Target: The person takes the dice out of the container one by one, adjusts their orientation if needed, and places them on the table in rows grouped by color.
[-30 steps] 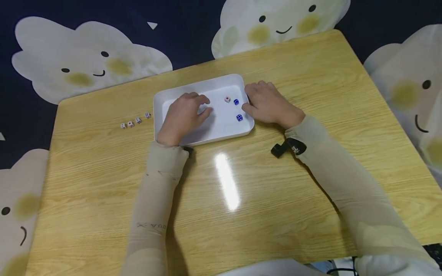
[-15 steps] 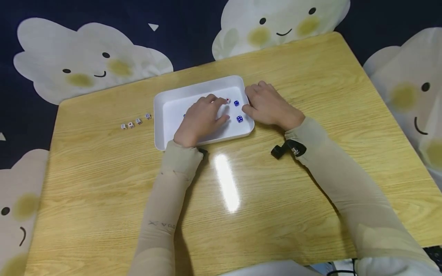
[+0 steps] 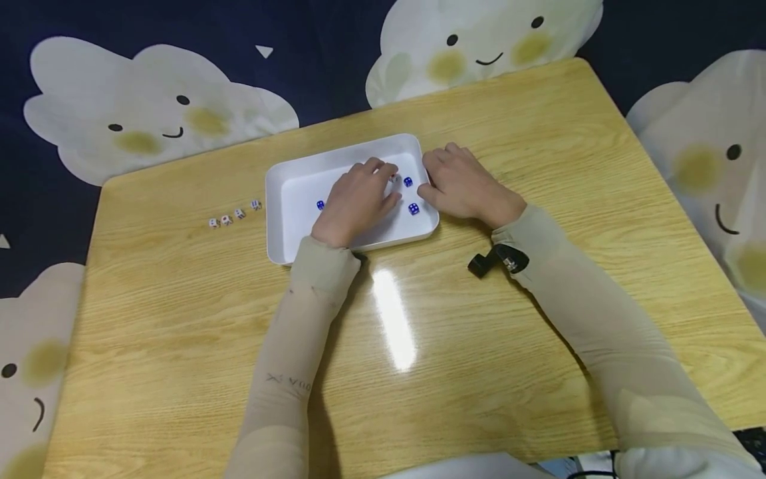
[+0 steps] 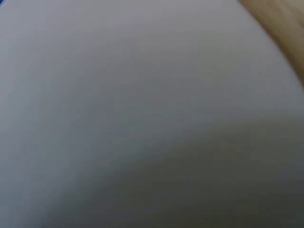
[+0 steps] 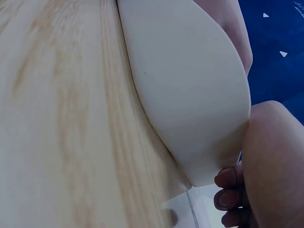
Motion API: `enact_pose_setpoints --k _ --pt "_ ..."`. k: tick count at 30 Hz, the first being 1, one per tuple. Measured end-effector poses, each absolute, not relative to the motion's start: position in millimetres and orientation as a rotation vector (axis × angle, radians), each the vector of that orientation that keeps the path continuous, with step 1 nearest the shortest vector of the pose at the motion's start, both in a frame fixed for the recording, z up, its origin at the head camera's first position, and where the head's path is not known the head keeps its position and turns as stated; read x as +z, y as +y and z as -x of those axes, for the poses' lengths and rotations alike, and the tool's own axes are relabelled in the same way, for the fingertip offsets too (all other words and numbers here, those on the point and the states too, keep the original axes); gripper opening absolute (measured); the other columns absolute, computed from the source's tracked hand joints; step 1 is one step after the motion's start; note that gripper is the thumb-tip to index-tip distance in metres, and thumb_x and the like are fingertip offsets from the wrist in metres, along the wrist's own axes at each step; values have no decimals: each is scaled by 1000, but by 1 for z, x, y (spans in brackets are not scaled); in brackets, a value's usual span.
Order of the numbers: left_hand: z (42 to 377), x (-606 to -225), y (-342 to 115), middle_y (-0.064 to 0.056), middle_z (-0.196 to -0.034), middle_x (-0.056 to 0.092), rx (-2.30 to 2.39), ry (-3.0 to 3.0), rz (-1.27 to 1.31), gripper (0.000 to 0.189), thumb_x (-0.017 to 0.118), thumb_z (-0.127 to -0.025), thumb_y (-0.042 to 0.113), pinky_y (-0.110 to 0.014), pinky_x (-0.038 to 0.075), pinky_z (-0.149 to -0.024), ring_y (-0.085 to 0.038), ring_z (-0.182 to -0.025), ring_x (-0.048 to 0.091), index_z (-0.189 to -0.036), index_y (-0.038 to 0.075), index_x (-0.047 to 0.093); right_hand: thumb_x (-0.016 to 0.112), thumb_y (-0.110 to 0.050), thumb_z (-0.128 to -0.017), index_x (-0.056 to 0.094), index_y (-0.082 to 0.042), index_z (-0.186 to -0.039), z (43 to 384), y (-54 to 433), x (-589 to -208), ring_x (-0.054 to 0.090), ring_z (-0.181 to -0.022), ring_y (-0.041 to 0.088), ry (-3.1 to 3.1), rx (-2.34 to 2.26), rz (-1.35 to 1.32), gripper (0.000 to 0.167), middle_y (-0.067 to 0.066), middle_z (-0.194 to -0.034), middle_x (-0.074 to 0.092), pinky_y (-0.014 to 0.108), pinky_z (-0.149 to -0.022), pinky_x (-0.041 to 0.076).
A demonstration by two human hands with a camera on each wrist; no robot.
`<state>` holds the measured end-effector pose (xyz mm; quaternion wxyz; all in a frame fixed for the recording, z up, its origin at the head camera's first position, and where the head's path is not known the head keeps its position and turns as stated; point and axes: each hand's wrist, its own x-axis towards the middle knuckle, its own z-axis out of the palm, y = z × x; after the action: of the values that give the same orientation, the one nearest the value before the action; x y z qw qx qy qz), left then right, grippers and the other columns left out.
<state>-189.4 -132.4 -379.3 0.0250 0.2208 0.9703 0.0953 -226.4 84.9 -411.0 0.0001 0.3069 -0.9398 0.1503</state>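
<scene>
A white rectangular tray [image 3: 297,232] lies on the wooden table. My left hand [image 3: 357,199] reaches over it from the front. Its index fingertip comes right at a white die [image 3: 394,178], while the thumb stays a little apart from it, so a gap shows between them. My right hand [image 3: 467,181] grips the tray's right end. In the right wrist view its fingers [image 5: 230,198] curl at the tray's end wall. Two blue dice [image 3: 413,209] lie inside near that end, and another blue die [image 3: 320,205] is left of my left hand. The left wrist view is blurred, mostly tray surface.
Several white dice [image 3: 226,220] form a slanting row on the table [image 3: 179,319] left of the tray. Behind the table hangs dark blue cloth with cloud faces [image 3: 161,110]. A bright glare streak [image 3: 393,319] shows on the wood before the tray.
My left hand has moved right across the tray to the white die, uncovering the blue die at left. The right hand keeps its place on the tray's end.
</scene>
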Motion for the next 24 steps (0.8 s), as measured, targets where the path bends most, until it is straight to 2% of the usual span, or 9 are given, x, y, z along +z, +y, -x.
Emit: enact_pose_setpoints --k 9,24 --pt "197 -385 -127 -13 -129 68 335 3012 -677 31 60 -105 17 -46 54 -96 -33 -110 63 -135 12 66 46 -33 -98 51 -6 -93 227 86 -412 45 -90 34 -2965 479 -963 28 13 -88 55 44 -83 36" --pt "196 -384 -127 -11 -109 74 345 3023 -660 21 63 -102 14 -46 57 -88 -29 -100 69 -121 13 73 45 -33 -98 51 -6 -93 225 84 -410 45 -92 34 -2995 491 -947 28 14 -90 55 44 -85 36"
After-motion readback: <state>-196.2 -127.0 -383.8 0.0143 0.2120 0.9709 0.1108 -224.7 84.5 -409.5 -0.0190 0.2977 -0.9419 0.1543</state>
